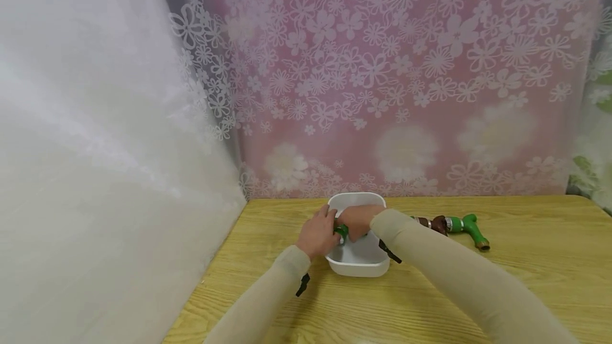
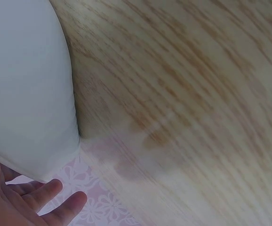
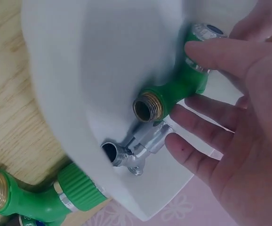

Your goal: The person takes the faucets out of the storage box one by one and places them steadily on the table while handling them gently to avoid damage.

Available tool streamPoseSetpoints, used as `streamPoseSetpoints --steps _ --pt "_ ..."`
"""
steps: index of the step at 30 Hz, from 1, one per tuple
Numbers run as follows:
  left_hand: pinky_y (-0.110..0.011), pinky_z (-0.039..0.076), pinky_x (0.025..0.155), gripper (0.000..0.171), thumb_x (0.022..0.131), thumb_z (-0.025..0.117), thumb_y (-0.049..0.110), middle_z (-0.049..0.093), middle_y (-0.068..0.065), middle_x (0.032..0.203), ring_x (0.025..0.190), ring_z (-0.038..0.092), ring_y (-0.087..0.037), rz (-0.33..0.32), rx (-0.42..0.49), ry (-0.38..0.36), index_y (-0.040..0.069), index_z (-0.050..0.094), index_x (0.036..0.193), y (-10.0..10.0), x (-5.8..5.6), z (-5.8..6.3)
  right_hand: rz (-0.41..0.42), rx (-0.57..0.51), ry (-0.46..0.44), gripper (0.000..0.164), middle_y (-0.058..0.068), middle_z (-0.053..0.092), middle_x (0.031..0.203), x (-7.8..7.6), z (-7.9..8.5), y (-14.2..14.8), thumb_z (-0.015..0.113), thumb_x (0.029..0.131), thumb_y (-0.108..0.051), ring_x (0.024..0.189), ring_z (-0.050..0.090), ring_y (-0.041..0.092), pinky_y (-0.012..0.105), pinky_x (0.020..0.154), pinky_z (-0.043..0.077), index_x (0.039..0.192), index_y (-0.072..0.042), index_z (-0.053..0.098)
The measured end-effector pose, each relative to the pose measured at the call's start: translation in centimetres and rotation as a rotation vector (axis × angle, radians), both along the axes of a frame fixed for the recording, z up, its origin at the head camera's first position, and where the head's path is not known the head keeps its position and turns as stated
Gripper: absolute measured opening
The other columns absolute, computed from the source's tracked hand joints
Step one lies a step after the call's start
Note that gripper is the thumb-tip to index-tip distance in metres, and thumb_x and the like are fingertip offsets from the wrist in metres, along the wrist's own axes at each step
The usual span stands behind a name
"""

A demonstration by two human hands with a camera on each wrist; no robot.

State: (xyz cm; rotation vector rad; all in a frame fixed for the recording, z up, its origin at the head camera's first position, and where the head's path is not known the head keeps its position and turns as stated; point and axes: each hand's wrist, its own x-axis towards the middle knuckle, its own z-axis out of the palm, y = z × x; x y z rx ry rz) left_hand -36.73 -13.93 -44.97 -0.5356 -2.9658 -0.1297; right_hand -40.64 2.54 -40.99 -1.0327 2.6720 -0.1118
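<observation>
Right-wrist view has the detail: right hand (image 3: pixel 239 94) pinches green tap (image 3: pixel 166 99) inside the white basin (image 1: pixel 358 269), thumb on its collar. Threaded brass mouth visible; chrome tap (image 3: pixel 145 141) just below, mostly hidden from head view. Left hand (image 1: pixel 317 232) at basin's left rim; left-wrist view shows fingertips apart past smooth wall, can't tell if it grips anything. Head view adds brown tap (image 1: pixel 438 224) and second green tap (image 1: pixel 473 227), ribbed collar, on wood-grain table (image 1: pixel 344 312), pink floral curtain (image 1: pixel 382 94) behind.

No readable text, label, brand, number or sign can be seen.
</observation>
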Motion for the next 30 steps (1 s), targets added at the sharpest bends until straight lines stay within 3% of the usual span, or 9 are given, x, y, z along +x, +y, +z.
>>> streamPoseSetpoints --steps 8,15,19,24,30 --pt "-0.046 0.051 0.103 0.061 0.098 0.057 0.034 0.035 -0.011 0.160 0.142 0.044 -0.027 0.013 -0.005 0.002 0.011 0.040 0.153 0.0 -0.2 -0.2 -0.020 -0.008 -0.067 0.047 -0.010 0.070 0.101 1.3 1.1 0.0 0.075 0.081 -0.005 0.077 0.058 0.011 0.029 0.065 0.048 0.122 -0.029 0.071" --pt "-0.046 0.050 0.105 0.060 0.101 0.053 0.034 0.034 -0.012 0.161 0.143 0.043 -0.028 0.023 -0.022 0.005 0.010 0.039 0.154 0.1 -0.1 -0.2 -0.050 0.041 -0.064 0.051 -0.010 0.068 0.104 0.8 0.0 0.3 0.079 0.080 -0.007 0.083 0.058 0.013 0.033 0.069 0.050 0.124 -0.031 0.070" --pt "-0.046 0.051 0.103 0.060 0.101 0.055 0.036 0.036 -0.012 0.160 0.142 0.045 -0.028 0.020 -0.028 0.022 0.010 0.041 0.153 0.1 0.0 -0.2 -0.046 0.085 -0.065 0.054 -0.008 0.068 0.111 1.2 0.2 0.6 0.077 0.082 -0.005 0.087 0.056 0.013 0.036 0.075 0.050 0.128 -0.031 0.068" --pt "-0.047 0.050 0.105 0.061 0.100 0.055 0.034 0.033 -0.013 0.161 0.143 0.043 -0.029 0.022 -0.025 0.008 0.009 0.040 0.154 0.2 0.1 0.1 -0.047 0.102 -0.062 0.042 -0.008 0.068 0.113 1.9 0.7 1.1 0.074 0.085 -0.001 0.091 0.055 0.014 0.039 0.083 0.049 0.116 -0.029 0.070" --pt "-0.048 0.048 0.106 0.060 0.100 0.055 0.031 0.033 -0.014 0.162 0.143 0.042 -0.030 0.020 -0.012 0.000 0.009 0.039 0.154 0.3 0.4 0.2 -0.112 0.115 -0.077 0.037 -0.008 0.067 0.110 1.7 0.1 1.7 0.072 0.088 -0.003 0.091 0.054 0.017 0.041 0.084 0.048 0.111 -0.031 0.071"
